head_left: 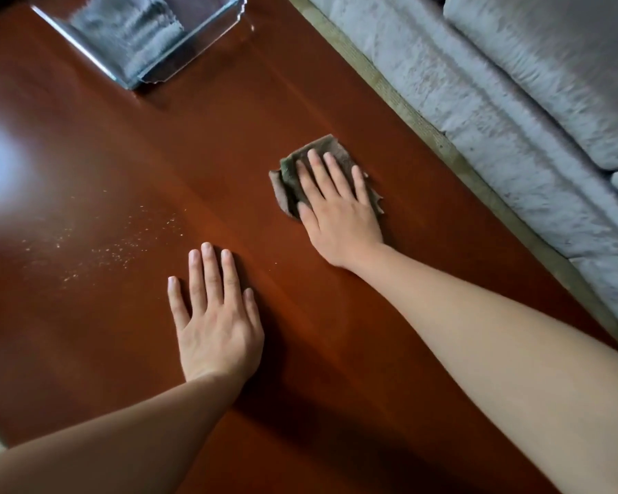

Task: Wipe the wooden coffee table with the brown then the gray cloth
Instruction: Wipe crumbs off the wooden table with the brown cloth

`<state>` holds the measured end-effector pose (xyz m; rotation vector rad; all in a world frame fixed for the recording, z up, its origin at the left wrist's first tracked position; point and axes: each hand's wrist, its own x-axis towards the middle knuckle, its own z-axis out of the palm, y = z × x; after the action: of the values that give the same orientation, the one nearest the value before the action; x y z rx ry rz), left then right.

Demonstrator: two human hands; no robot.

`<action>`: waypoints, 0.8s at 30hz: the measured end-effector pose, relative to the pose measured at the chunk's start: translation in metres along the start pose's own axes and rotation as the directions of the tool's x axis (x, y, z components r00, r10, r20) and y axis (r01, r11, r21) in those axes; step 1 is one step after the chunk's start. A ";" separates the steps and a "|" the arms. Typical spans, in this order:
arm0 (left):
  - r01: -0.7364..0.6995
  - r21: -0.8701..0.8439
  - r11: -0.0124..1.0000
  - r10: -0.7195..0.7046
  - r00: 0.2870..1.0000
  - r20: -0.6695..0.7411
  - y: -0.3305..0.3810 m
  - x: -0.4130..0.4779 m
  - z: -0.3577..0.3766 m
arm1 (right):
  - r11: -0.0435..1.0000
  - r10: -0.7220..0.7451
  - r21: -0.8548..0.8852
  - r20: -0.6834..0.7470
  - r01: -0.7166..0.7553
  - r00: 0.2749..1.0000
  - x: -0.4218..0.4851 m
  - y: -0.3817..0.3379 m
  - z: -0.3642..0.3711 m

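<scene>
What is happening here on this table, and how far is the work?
A person is wiping the glossy reddish-brown wooden coffee table. The right hand presses flat on a crumpled brown cloth near the table's right edge. The left hand rests flat on the bare wood. Pale crumbs left of it are not yet wiped. The folded gray cloth lies unused in a clear glass container at the far end.

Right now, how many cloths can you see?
2: the brown cloth under the right hand, the gray cloth in the glass container farther off. More may be folded in there.
</scene>
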<state>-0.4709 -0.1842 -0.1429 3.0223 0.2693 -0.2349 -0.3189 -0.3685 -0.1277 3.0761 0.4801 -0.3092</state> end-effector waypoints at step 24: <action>0.204 -0.335 0.920 -0.251 0.962 -0.104 -0.183 -0.062 -0.014 | 0.998 -0.040 0.052 0.054 0.037 0.998 -0.130 -0.203 0.031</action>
<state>-0.5625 -0.0140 -0.1342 2.6826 0.6110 0.0142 -0.5074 -0.2153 -0.1285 3.1006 0.5385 -0.4117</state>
